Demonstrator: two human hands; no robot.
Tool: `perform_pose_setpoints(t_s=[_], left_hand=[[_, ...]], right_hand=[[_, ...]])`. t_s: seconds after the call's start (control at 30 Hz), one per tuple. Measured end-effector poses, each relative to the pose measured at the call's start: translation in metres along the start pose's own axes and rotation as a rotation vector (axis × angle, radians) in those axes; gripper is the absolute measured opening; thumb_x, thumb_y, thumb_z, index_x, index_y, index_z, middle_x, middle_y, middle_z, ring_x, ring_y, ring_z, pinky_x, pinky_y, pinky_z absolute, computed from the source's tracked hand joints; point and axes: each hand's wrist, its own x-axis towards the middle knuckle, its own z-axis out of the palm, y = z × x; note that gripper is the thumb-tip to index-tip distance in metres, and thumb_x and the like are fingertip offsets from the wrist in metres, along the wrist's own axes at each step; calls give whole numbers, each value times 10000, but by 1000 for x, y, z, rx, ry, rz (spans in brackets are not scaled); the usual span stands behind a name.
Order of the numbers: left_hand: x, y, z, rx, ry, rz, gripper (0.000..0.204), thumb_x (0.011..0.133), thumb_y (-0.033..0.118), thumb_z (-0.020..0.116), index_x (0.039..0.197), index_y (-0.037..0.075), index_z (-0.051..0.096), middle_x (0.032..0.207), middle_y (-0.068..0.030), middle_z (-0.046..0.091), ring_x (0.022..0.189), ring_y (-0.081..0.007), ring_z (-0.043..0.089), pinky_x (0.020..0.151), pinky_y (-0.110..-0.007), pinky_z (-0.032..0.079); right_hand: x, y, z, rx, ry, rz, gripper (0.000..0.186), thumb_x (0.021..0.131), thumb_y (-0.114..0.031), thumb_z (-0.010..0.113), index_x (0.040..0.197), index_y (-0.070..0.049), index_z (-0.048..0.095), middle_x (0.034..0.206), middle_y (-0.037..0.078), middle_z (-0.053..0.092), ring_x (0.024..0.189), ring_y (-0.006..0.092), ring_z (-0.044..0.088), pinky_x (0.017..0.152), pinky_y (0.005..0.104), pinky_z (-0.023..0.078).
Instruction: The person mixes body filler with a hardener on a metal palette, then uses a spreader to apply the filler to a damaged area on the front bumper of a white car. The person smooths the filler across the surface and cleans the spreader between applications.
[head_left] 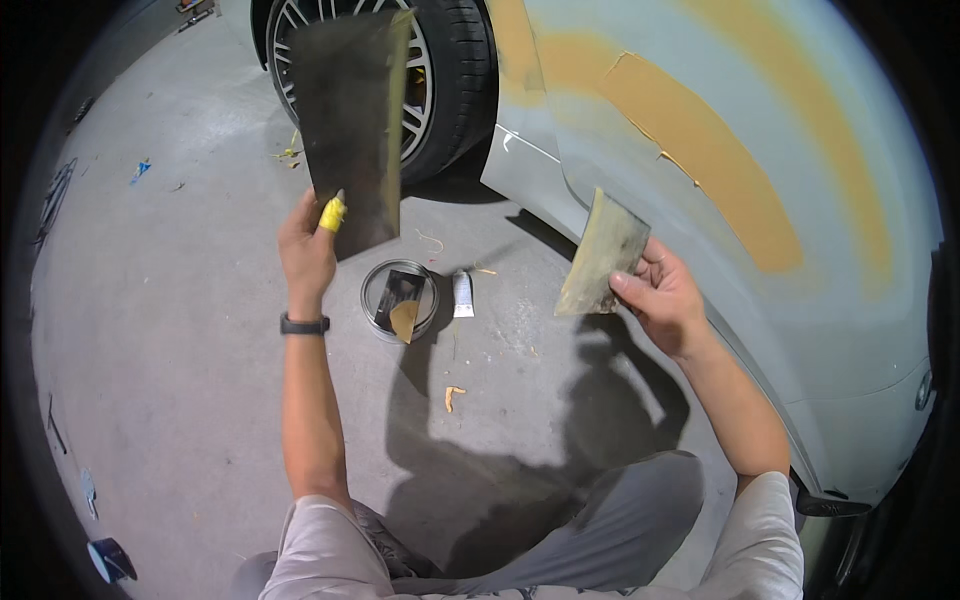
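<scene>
My left hand (310,250) grips a large dark flat board (350,110) with a yellowish right edge, held upright in front of the wheel; my thumb has yellow wrapping. My right hand (660,300) holds a smaller stained, translucent spreader blade (600,255) between thumb and fingers, near the car's side panel. On the floor between my hands, a round can (369,308) has a black spreader (402,290) with tan paste on it. A small white tube (462,296) lies beside the can.
A grey car panel (850,350) with orange-tan filler patches (720,180) fills the right side. Behind the board is a wheel (460,90). The grey concrete floor (170,330) has scraps (452,398) and small items along the left edge, including a dark object (110,560).
</scene>
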Motion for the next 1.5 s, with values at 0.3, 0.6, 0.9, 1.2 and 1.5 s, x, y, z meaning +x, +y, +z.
perform_pose_setpoints(t_s=[0.3, 0.6, 0.9, 1.2, 1.5], left_hand=[[72, -223, 14, -94, -339, -346, 354, 983, 107, 580, 1318, 2, 629, 1195, -29, 685, 1086, -141, 606, 982, -285, 459], [66, -262, 55, 782, 34, 162, 408, 772, 190, 718, 1115, -26, 679, 1008, -212, 710, 954, -406, 665, 876, -453, 531], [240, -267, 43, 488, -254, -472, 577, 1007, 465, 441, 1219, -36, 634, 1228, -310, 674, 1187, -459, 625, 943, -504, 512], [129, -94, -82, -215, -377, -956, 405, 1078, 222, 431, 1337, -59, 566, 1187, -179, 700, 976, -241, 709, 942, -374, 559], [28, 52, -88, 87, -348, -250, 606, 987, -55, 450, 1583, -40, 343, 1281, -136, 658, 1094, -138, 617, 982, -273, 460]], right_hand=[[-49, 67, -25, -374, 349, 419, 307, 953, 40, 673, 1251, 7, 609, 1075, 56, 715, 956, 111, 672, 835, 287, 541], [-107, 74, -37, -301, 404, 482, 306, 939, 85, 644, 1228, -15, 629, 1050, 25, 735, 929, 84, 662, 817, 256, 516], [-134, 67, -23, -115, 460, 461, 336, 966, 7, 681, 1296, 5, 615, 1144, 65, 742, 988, 119, 685, 877, 295, 547], [-78, 67, -17, -1, 515, 533, 323, 951, 22, 650, 1274, 13, 633, 1111, 85, 723, 973, 154, 687, 808, 304, 562], [189, 80, 67, -7, 43, -152, 342, 951, -130, 759, 1191, 66, 614, 1004, 114, 717, 913, 168, 703, 814, 284, 581]])
